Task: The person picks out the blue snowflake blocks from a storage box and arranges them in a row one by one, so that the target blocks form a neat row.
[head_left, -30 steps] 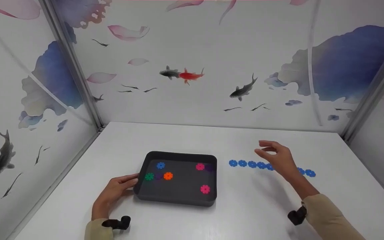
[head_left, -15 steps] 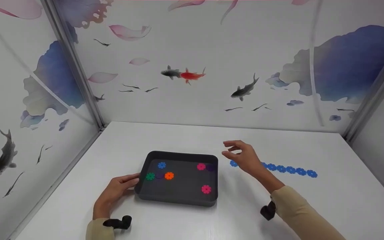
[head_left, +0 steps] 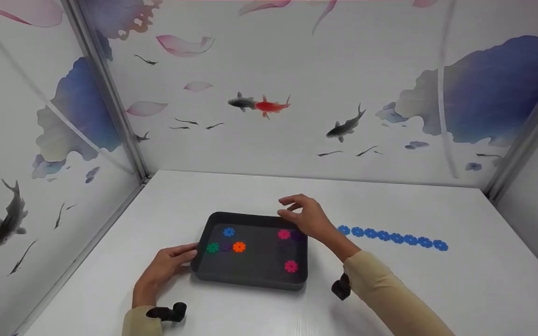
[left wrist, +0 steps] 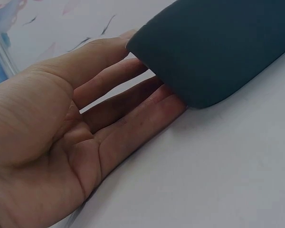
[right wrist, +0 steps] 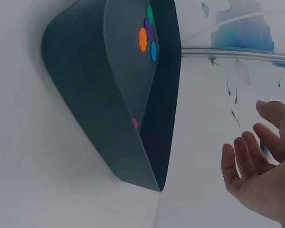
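Observation:
A dark grey rectangular tray [head_left: 250, 282] sits on the white table in the head view. My left hand [head_left: 164, 266] touches its left side, and in the left wrist view the nearly straight fingers [left wrist: 137, 118] reach to the tray's outer wall, tips partly hidden. Above the tray's far right corner hovers my right hand [head_left: 313, 221], thumb and fingers apart with nothing between them. Flower-shaped plastic discs lie inside: blue [head_left: 229, 232], green [head_left: 212, 248], orange [head_left: 239, 247] and pink [head_left: 291, 266], plus dark purple ones.
To the tray's right, several blue flower-shaped discs [head_left: 398, 238] form a slightly slanting row on the table [head_left: 231, 189]. White panels [head_left: 297, 154] printed with fish and petals enclose the table at the back and sides.
My right hand has moved left, from over the row of blue discs to the tray's far right corner, uncovering the row. The left hand stays at the tray's side.

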`<state>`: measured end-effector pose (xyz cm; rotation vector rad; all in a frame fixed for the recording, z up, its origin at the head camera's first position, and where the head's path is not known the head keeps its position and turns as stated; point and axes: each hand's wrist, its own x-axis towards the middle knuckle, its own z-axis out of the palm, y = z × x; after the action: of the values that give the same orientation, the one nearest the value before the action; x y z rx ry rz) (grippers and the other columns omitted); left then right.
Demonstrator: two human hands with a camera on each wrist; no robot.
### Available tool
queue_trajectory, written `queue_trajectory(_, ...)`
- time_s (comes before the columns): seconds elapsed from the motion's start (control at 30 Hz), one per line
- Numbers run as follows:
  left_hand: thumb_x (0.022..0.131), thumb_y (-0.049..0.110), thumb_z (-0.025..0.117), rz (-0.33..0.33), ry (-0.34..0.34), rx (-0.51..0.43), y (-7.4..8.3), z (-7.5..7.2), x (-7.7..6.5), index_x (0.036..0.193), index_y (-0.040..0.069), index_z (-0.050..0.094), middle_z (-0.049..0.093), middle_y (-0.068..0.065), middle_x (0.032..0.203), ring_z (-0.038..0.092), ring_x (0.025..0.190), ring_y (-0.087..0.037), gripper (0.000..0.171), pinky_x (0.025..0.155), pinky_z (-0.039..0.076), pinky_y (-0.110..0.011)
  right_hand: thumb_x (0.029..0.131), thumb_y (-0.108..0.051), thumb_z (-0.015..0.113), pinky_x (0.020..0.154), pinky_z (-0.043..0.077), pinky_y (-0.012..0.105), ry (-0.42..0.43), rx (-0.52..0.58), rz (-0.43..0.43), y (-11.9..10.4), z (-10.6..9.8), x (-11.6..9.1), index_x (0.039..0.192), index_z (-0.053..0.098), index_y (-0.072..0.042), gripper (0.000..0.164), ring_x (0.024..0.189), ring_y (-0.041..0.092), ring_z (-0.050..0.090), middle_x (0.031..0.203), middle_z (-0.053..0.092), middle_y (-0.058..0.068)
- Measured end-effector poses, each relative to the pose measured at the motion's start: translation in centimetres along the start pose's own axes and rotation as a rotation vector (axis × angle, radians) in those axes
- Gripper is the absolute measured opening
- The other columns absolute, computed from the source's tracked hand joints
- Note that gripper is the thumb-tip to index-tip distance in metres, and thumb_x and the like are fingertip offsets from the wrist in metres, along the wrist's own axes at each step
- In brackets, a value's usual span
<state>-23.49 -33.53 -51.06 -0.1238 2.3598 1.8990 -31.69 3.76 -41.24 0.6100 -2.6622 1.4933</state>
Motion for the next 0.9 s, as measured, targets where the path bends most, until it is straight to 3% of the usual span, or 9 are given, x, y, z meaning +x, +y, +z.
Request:
queue_trajectory(0.4,0.095,0.033,0.070,0.005,-0.013,-0.023,0.0,0.0,-0.1,0.139,0.001,0.058,0.053,-0.020,0.148,0.063,0.123,-0.020,0.056,0.099,0.057,-0.034,0.096,-0.025,0.069,0.089,0.060,0.038,-0.120,0.038,-0.032,-2.6,3.7,1.6,0.126,0.068,-0.010,0.034,0.114,0.027,0.063,0.126,0.066,0.012)
queue_trajectory(0.73,0.094,0.035,0.071,0.002,-0.009,-0.012,0.0,-0.1,0.0,0.138,0.004,0.059,0.055,-0.017,0.148,0.060,0.129,-0.023,0.055,0.102,0.056,-0.036,0.095,-0.026,0.070,0.087,0.060,0.034,-0.094,0.167,0.083,-3.2,8.2,3.1,0.121,0.070,-0.006,0.033,0.098,0.021,0.065,0.119,0.069,0.013)
queue_trajectory(0.9,0.094,0.035,0.070,0.007,-0.015,-0.004,-0.2,0.0,0.0,0.139,0.004,0.059,0.054,-0.018,0.147,0.061,0.127,-0.023,0.055,0.100,0.057,-0.036,0.091,-0.024,0.075,0.090,0.060,0.037,-0.022,0.225,0.196,-2.7,10.5,3.3,0.116,0.071,-0.003,0.034,0.092,0.021,0.066,0.114,0.071,0.014)
